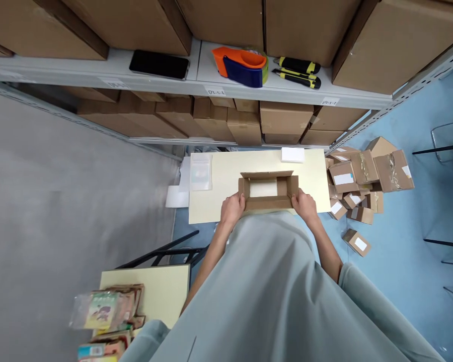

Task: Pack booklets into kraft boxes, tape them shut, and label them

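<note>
Both hands hold a small brown cardboard box (269,202) over the front of the pale yellow table (226,171). Its top side is open, and a pale patch shows inside; whether that is the tabletop or something in the box, I cannot tell. My left hand (232,207) grips the near left corner, fingers curled round the wall. On the near right corner, my right hand (305,203) is closed the same way. A clear plastic bag (201,172) lies at the table's left end. Toward the back right is a white stack of paper or labels (292,154).
Above the table, a shelf (202,63) holds a phone (159,64), an orange and blue tape dispenser (242,66), box cutters (297,71) and large cartons. Taped parcels (357,173) are piled on the floor at right. Bagged booklets (101,309) sit on a side table at lower left.
</note>
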`<state>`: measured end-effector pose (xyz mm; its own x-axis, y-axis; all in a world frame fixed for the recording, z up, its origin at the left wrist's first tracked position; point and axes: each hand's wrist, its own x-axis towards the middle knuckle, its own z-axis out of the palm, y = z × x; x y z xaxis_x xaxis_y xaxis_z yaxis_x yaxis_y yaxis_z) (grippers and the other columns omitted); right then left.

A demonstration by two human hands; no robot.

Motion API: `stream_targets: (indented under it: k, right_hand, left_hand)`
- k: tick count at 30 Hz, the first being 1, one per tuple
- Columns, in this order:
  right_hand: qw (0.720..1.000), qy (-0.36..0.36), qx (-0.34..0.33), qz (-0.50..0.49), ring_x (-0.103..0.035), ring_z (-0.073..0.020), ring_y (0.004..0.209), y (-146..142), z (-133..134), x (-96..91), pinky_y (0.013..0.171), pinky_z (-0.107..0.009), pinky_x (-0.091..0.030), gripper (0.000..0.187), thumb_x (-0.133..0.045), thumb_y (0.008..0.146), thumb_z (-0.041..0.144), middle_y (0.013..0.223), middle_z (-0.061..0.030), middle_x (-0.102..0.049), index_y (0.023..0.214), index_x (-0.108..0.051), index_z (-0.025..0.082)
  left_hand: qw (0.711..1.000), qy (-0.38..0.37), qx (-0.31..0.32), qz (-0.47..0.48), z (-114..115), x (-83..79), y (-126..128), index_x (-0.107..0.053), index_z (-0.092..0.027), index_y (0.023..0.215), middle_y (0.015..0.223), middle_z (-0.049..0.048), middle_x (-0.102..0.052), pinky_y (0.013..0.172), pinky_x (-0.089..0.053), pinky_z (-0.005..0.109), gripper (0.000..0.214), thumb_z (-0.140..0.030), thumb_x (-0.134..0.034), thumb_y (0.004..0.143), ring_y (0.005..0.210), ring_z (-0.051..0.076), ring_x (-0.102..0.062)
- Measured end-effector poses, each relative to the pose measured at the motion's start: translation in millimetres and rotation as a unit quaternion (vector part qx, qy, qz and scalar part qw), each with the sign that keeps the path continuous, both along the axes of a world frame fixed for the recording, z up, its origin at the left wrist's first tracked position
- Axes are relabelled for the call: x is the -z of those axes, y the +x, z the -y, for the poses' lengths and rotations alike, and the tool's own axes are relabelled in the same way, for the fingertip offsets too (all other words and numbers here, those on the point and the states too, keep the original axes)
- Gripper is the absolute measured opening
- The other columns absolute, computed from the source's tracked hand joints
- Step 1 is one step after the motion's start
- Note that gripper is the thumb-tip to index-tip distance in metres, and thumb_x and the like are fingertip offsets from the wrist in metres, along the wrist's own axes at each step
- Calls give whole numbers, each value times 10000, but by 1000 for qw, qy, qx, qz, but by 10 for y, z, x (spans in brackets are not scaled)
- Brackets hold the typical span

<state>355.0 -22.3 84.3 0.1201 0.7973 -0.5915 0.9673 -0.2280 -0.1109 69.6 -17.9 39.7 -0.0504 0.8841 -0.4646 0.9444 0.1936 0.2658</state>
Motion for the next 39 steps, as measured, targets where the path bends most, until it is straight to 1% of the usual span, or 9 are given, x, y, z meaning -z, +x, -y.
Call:
stream_targets:
  k: [8, 14, 19, 23, 27, 30, 32, 35, 39]
  right_hand:
    - [999, -3, -23, 21, -801, -352, 1130, -116, -25, -97, 855, -362, -511, 333, -402, 1181, 271, 1191, -219, -822, 1328, -655, 115]
    - [999, -39, -13, 24, -774, -362, 1256, -104, -189, 16, 940, -374, -550, 353, -421, 1164, 240, 1329, -253, -791, 1389, -638, 77]
    - [998, -39, -30, 29, -777, -349, 1257, -114, -196, 147, 1008, -383, -569, 378, -414, 1157, 208, 1316, -261, -793, 1445, -611, 62]
    - [997, -30, -59, 41, -793, -324, 1200, -217, -22, 228, 1006, -394, -598, 534, -423, 1148, 197, 1286, -273, -784, 1658, -441, 37]
    - [997, 17, -72, 34, -747, -335, 1296, -253, 115, 273, 1052, -423, -616, 701, -435, 1197, 394, 1558, -310, -626, 1807, -255, 101]
    - [994, 61, -92, -16, -645, -368, 1470, -151, 165, 279, 1157, -475, -585, 735, -497, 1187, 501, 1810, -298, -358, 1818, -296, 182]
    - [988, 91, -109, -62, -568, -366, 1560, -50, 200, 300, 1222, -495, -549, 694, -549, 1171, 526, 1869, -257, -267, 1779, -402, 224]
    - [976, 108, -138, -127, -466, -351, 1651, 85, 267, 380, 1307, -507, -483, 662, -710, 1097, 546, 1861, -224, -313, 1656, -578, 217]
    - [968, 107, -155, -169, -380, -347, 1707, 212, 308, 506, 1372, -519, -409, 641, -836, 1017, 494, 1825, -214, -399, 1546, -672, 169]
  left_hand:
    - [999, -29, 38, -20, -27, -105, -92, -844, -149, 1110, 1106, 229, -854, 924, -583, 405, 514, -378, -387, 1169, 1123, 392, -818]
    - [996, -72, 43, -7, -28, 58, -2, -852, -143, 1131, 1156, 244, -849, 957, -595, 423, 490, -373, -420, 1154, 1159, 401, -809]
    - [997, -67, 23, 5, -62, 191, 80, -802, -133, 1237, 1196, 237, -836, 989, -592, 424, 519, -362, -340, 1179, 1175, 384, -801]
    - [999, 29, -13, 43, 27, 290, 231, -635, -87, 1518, 1301, 261, -765, 974, -608, 443, 503, -343, -379, 1169, 1186, 384, -777]
    - [974, 171, 11, 145, 161, 409, 417, -470, -82, 1661, 1476, 287, -640, 1128, -578, 505, 634, -445, -516, 1144, 1397, 406, -656]
    - [963, 178, 54, 197, 246, 498, 439, -529, -149, 1621, 1517, 248, -638, 1267, -488, 563, 658, -541, -626, 1101, 1480, 401, -599]
    - [965, 152, 83, 199, 298, 548, 376, -558, -174, 1605, 1576, 238, -625, 1345, -391, 632, 740, -597, -742, 1027, 1563, 430, -533]
    - [962, 116, 124, 214, 368, 584, 211, -563, -179, 1616, 1683, 218, -571, 1401, -320, 641, 862, -610, -857, 930, 1676, 444, -408]
    - [956, 112, 119, 244, 411, 553, 18, -616, -215, 1571, 1661, 171, -619, 1378, -404, 570, 637, -507, -764, 1025, 1647, 373, -474]
